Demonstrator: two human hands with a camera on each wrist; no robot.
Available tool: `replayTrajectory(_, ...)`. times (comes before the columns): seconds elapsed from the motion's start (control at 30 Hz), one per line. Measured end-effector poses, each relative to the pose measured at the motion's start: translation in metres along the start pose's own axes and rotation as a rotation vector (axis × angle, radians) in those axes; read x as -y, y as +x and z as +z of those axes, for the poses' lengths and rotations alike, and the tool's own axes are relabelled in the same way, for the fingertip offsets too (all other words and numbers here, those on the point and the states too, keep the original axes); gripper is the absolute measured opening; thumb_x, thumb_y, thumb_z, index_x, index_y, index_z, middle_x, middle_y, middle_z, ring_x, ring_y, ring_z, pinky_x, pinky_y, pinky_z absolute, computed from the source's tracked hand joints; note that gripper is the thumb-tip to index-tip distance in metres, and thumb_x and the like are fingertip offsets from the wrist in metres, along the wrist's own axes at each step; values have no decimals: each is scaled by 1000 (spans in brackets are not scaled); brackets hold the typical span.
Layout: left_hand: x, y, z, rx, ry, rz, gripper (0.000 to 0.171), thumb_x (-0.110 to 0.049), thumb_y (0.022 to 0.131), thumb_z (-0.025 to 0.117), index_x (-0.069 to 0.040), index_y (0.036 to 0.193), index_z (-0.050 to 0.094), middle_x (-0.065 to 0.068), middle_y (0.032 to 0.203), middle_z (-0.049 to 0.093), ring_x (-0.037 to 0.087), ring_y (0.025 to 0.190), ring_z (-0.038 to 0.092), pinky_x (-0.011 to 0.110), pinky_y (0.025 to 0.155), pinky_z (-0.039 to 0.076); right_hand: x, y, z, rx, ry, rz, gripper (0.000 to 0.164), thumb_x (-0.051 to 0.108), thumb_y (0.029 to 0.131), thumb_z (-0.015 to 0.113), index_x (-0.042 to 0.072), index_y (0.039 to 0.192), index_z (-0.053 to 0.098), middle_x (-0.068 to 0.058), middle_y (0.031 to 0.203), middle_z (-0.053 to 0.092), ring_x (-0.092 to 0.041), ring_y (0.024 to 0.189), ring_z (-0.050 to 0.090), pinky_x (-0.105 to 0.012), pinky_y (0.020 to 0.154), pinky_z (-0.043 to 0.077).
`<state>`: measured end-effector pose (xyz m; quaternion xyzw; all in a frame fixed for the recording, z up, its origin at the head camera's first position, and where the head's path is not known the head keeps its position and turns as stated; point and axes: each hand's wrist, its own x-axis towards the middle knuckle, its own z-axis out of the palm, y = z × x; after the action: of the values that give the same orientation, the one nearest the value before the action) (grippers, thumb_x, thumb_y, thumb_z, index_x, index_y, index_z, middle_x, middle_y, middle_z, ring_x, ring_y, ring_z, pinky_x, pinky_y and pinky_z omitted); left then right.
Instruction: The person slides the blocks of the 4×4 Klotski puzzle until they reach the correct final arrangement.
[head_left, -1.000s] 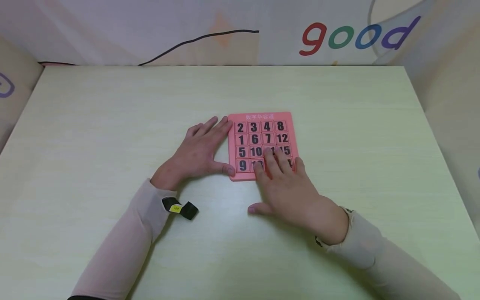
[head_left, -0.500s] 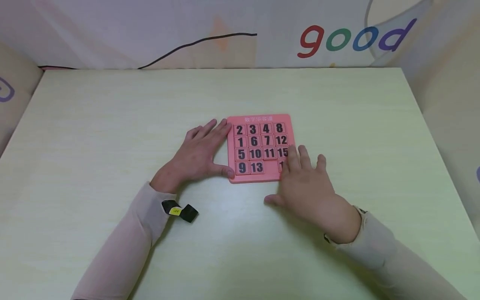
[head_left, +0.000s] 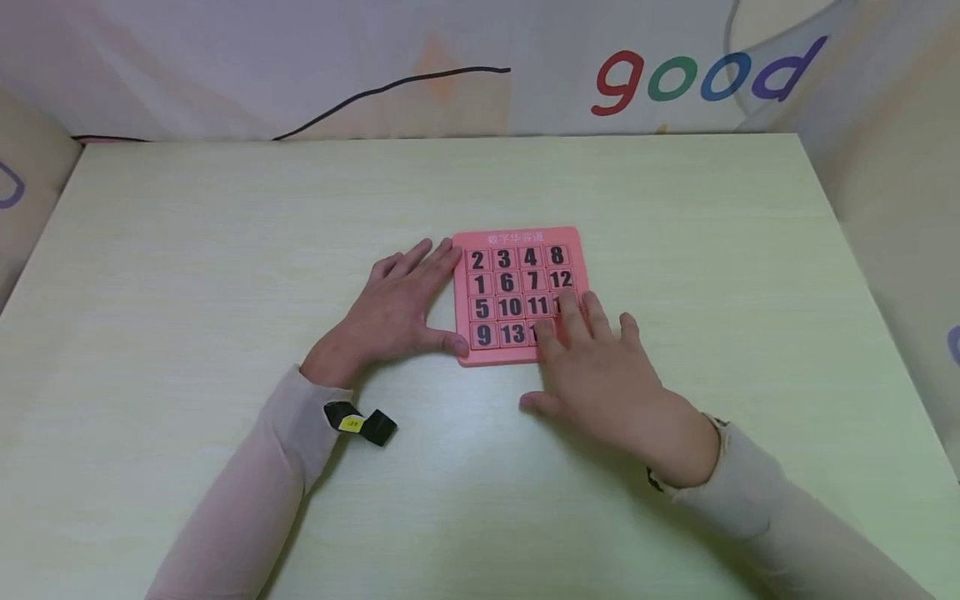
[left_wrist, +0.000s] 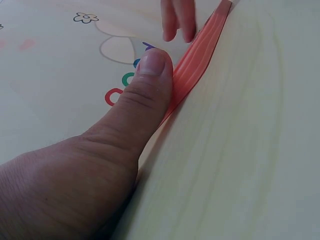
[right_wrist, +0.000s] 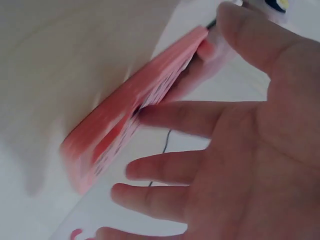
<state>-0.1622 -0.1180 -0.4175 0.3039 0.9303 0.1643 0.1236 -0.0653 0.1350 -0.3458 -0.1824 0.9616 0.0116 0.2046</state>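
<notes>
In the head view my pink sliding number puzzle [head_left: 497, 357] lies short of the tabletop's [head_left: 225, 217] far edge, its longer axis seemingly pointing there. My left hand [head_left: 397, 310], thumb splayed, touches its left side; my right hand [head_left: 603, 379], 4 fingers spread, covers its near right corner.

Left wrist view: the thumb [left_wrist: 145, 82] meets the puzzle's side.

Right wrist view: the index fingertip [right_wrist: 152, 116] seems to touch the tiles [right_wrist: 131, 134]; a bare slot [right_wrist: 106, 140] sits just outward, towards the tabletop's right edge, so I judge the right hand nearer.

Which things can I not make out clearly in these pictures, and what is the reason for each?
Head view: the lower right corner of the number puzzle, behind the right hand.
Head view: writing on the yellow label, too small.
Right wrist view: the puzzle's numbers, blurred and steeply angled.
Left wrist view: those numbers again, out of sight; only the side shows.
</notes>
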Motion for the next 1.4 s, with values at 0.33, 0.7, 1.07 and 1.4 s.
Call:
replayTrajectory(0.33, -3, 0, 0, 10, 9, -4, 123, -84, 75, 61, -17, 164, 9, -1, 169, 4, 21, 154, -4, 50, 120, 6, -63, -8, 16, 25, 304, 10, 101, 67, 92, 57, 13, 164, 10, -29, 164, 7, -52, 148, 4, -78, 106, 15)
replayTrajectory(0.7, 1, -1, -1, 13, 6, -15, 122, -81, 76, 64, -17, 164, 9, -1, 169, 4, 22, 154, -4, 50, 120, 6, -77, 3, 13, 40, 440, -54, 91, 65, 94, 57, 23, 164, 18, -24, 166, -1, -46, 150, -6, -73, 112, 4)
replayTrajectory(1.07, 2, 0, 0, 0, -7, -4, 123, -82, 75, 63, -16, 164, 10, 0, 169, 5, 23, 154, -3, 51, 120, 7, -72, 0, 7, 69, 352, -53, 87, 58, 93, 65, 24, 162, 26, -26, 166, 4, -47, 150, -1, -74, 111, 12)
replayTrajectory(1.4, -1, 1, 0, -4, -7, 2, 122, -80, 77, 64, -15, 164, 9, 1, 169, 5, 23, 154, -3, 51, 120, 6, -72, -16, -5, 76, 314, -154, 74, 52, 95, 66, 17, 156, 43, -24, 162, 24, -44, 149, 17, -69, 109, 27)
